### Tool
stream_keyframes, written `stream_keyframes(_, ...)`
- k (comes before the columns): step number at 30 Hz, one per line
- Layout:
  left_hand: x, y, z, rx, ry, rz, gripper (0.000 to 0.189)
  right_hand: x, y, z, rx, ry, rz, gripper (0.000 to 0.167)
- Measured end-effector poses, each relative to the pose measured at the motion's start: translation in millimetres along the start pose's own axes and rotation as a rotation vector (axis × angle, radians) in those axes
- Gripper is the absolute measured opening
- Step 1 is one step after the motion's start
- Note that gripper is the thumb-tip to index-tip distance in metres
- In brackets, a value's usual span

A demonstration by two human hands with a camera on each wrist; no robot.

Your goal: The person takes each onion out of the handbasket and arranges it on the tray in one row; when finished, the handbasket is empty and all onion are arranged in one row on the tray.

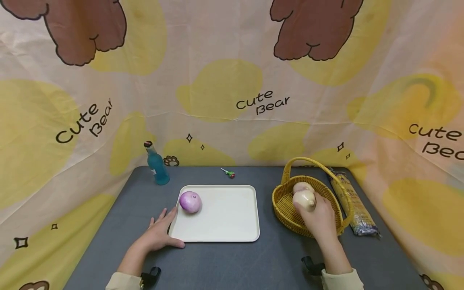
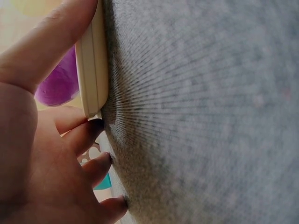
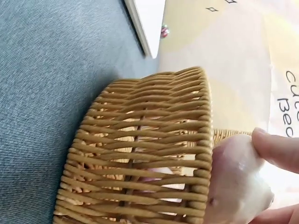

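Observation:
My right hand [image 1: 320, 215] grips a pale garlic bulb [image 1: 303, 199] with a pinkish tinge, at the mouth of the yellow wicker basket [image 1: 284, 215]. Behind it in the basket sits a second pinkish-white bulb [image 1: 303, 187], partly hidden. In the right wrist view, fingertips pinch the garlic bulb [image 3: 238, 182] just over the woven rim. My left hand [image 1: 159, 233], fingers spread, touches the near left corner of a white tray [image 1: 224, 215]. A purple onion [image 1: 190, 202] rests on the tray's left part; the left wrist view shows the onion [image 2: 60, 81] behind the thumb.
A blue bottle [image 1: 158, 167] stands at the back left. Beyond the tray lies a small lollipop-like item [image 1: 229, 173]. To the right of the basket, under its tall handle [image 1: 319, 162], a long yellow plastic packet [image 1: 355, 205] lies on the grey table [image 1: 232, 266]. A printed cloth hangs behind.

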State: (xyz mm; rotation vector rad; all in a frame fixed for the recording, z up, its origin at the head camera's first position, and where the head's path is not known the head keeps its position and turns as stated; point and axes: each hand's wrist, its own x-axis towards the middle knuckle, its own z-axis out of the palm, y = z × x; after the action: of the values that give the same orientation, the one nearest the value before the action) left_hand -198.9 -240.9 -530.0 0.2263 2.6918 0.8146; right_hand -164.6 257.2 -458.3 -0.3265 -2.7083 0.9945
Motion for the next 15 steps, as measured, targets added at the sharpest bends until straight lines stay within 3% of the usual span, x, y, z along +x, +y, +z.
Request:
stream_keyframes(7, -0.3, 0.4, -0.3, -0.001, -0.002, -0.001, 0.135, -0.7, -9.4, 2.4, 0.039, -0.026, 0.003, 0.092)
stream_keyframes(15, 0.4, -1.4, -0.1, -0.001, -0.004, -0.009, 0.136, -0.7, -23.4, 18.6, 0.077, 0.002, -0.146, 0.077)
